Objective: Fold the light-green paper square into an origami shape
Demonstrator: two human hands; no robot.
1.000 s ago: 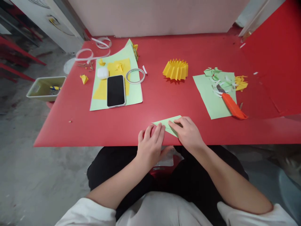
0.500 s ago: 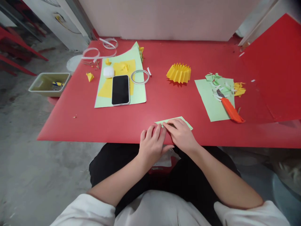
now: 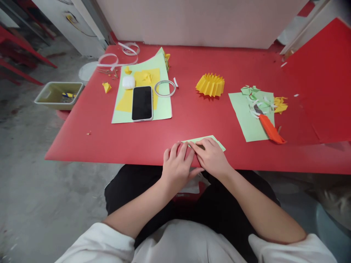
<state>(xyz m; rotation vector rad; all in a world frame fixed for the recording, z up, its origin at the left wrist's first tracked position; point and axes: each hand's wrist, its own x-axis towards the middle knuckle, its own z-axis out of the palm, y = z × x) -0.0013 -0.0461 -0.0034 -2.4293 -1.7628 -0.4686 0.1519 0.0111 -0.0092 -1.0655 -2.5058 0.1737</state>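
A folded strip of light green paper (image 3: 217, 141) lies near the front edge of the red table. My left hand (image 3: 177, 164) rests over the paper's left end, fingers slightly spread and lying flat, thumb stretched toward the right. Over the paper's middle, my right hand (image 3: 211, 155) has its fingers bent and drawn together, pressing the paper at the fold. Its index fingertip meets the left hand's fingertips. Both hands hide part of the paper.
Left on the red table (image 3: 115, 146) lie green sheets (image 3: 161, 111), a phone (image 3: 142, 103), a tape roll (image 3: 165, 88) and a white case (image 3: 128, 82). Behind the hands stands pleated yellow paper (image 3: 210, 85). An orange-handled cutter (image 3: 271, 129) and paper scraps (image 3: 253, 91) are at right.
The view has shifted slightly. Both hands stay on the green paper in almost the same pose.
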